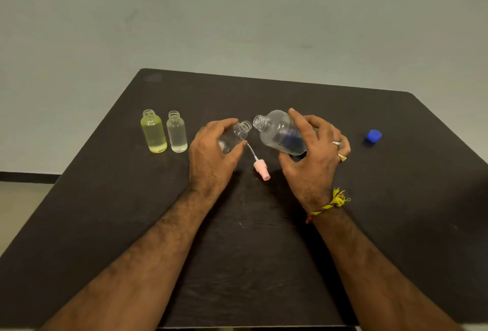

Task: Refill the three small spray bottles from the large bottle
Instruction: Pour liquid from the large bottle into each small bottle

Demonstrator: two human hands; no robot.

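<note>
While the large bottle [280, 132], clear rounded plastic with a blue label, is gripped tilted in the right hand [314, 153], its open threaded neck is brought just beside the mouth of a small clear bottle [237, 132], held slanted by the curled fingers of the left hand [211, 151]. A pink sprayer [261, 169] with a thin white tube is laid on the matte dark table [396, 198] between the hands. Two uncapped small bottles, yellow [154, 132] and clear [177, 132], are stood upright at left. A blue cap [373, 136] is set well apart at right.
</note>
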